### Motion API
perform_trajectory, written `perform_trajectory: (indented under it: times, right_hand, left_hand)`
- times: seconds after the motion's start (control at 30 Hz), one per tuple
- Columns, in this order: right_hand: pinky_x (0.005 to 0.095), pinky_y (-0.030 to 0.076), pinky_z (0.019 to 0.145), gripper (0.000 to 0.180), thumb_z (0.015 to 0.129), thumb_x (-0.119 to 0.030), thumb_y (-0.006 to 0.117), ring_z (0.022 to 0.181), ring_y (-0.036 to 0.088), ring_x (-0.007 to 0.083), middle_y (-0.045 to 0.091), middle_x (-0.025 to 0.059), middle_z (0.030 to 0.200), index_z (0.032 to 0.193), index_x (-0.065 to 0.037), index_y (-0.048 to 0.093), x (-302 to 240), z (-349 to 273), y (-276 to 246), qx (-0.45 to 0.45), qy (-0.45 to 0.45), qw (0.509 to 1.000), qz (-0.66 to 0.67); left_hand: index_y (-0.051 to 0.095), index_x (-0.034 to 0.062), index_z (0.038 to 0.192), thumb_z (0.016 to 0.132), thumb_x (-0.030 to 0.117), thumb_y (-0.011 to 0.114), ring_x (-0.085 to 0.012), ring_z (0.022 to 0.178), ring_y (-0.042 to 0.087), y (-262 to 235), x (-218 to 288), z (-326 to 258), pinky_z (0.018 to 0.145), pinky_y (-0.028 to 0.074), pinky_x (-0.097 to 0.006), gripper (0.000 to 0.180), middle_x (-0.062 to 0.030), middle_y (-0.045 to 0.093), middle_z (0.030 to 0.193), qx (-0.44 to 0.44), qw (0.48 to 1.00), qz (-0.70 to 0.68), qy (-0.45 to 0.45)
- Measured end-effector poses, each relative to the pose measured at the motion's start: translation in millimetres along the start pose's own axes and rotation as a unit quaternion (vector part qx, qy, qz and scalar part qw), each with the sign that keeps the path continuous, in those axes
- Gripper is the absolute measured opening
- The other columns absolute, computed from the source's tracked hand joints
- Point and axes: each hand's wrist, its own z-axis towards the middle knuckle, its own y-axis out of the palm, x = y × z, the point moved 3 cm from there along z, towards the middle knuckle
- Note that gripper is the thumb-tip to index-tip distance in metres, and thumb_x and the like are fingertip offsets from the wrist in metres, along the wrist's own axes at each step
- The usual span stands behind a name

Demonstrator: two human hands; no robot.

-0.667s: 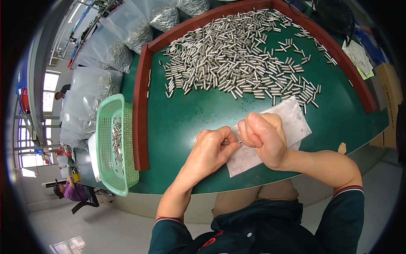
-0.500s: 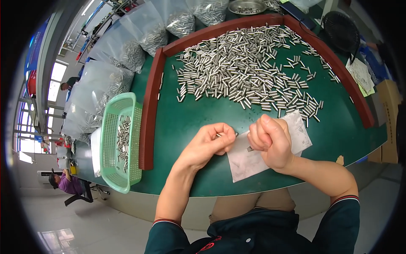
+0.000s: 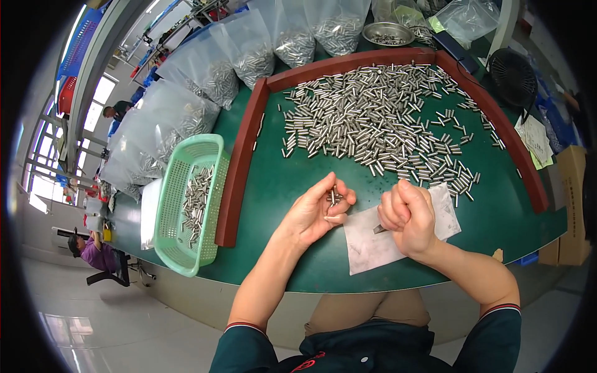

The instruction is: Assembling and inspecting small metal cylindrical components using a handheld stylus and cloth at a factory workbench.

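My left hand (image 3: 308,214) is cupped palm up over the table, its fingers curled around several small metal pins (image 3: 334,198). Just to its right, my right hand (image 3: 410,221) is closed in a fist. A dark, flat metal tip (image 3: 379,229) pokes out below that fist; the rest of this piece is hidden by the fingers. Under the right hand lies a smudged white sheet (image 3: 367,253). Beyond both hands spreads a large heap of short, shiny metal pins (image 3: 360,115) on the green tabletop (image 3: 280,261).
A dark red wooden border (image 3: 239,180) frames the heap. Left of it stands a light green plastic basket (image 3: 163,227) containing pins. Clear bags (image 3: 255,59) of pins line the back, near a metal bowl (image 3: 388,28). A black fan (image 3: 512,78) is at right. Another person (image 3: 99,255) sits far left.
My left hand has turned and opened up somewhat, exposing the pins in it. The right fist stays closed near the sheet. The whole view has shifted slightly.
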Motion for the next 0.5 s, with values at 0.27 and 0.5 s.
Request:
perform_trajectory:
  times: [0.27,0.5]
  right_hand:
    - [0.0228,0.018,0.038,0.044,0.091,-0.022,0.032,0.039,0.020,0.0070,0.029,0.0003,0.043,0.049,-0.009,0.027,1.5,1.5,-0.5,-0.003,0.005,1.000,0.007]
    - [0.0235,0.017,0.037,0.044,0.090,-0.024,0.032,0.037,0.017,0.0082,0.026,0.0000,0.041,0.048,-0.011,0.027,-0.4,1.7,1.8,0.006,0.006,1.000,-0.016]
  left_hand:
    - [0.055,0.0011,0.082,0.086,0.017,0.052,-0.0038,0.043,0.026,-10.5,26.9,14.7,0.040,0.022,-0.021,0.016,0.0057,0.034,0.051,0.163,0.896,0.368,0.188]
    - [0.059,0.0069,0.090,0.073,0.011,0.064,-0.0200,0.041,0.044,5.4,35.1,38.1,0.043,0.037,-0.031,0.017,-0.0081,0.045,0.049,0.224,0.514,0.732,0.387]
